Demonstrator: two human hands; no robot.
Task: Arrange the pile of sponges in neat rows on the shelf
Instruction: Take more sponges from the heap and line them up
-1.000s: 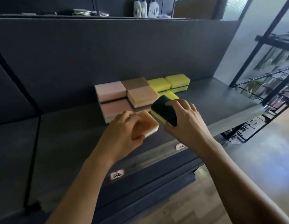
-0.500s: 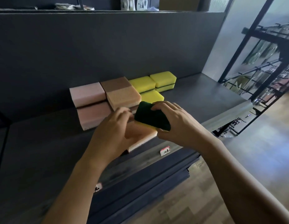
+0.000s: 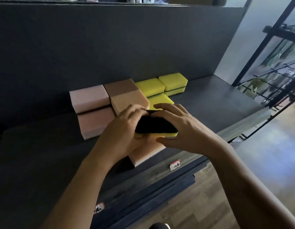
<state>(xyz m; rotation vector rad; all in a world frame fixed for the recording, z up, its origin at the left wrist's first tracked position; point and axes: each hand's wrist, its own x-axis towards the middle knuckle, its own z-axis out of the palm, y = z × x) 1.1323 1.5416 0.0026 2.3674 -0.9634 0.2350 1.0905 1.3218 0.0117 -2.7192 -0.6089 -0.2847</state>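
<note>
2 grips: right hand (image 3: 189, 128) pinches yellow sponge (image 3: 155, 125), black scourer up; left hand (image 3: 122, 134) clasps orange sponge (image 3: 148, 149).

Pink sponges (image 3: 89, 100), orange sponges (image 3: 128, 100), yellow sponges (image 3: 173, 80): stacked rows, far on shelf (image 3: 209, 103). Dark-faced yellow sponge (image 3: 155, 125) atop lone orange sponge (image 3: 148, 151), near edge.

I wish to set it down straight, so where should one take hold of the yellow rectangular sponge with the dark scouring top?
Take the yellow rectangular sponge with the dark scouring top from above, across its long sides: thumb on the near yellow edge, fingers over the far one. It lies flat on the orange foam sponge, so its underside is closed off.
</note>
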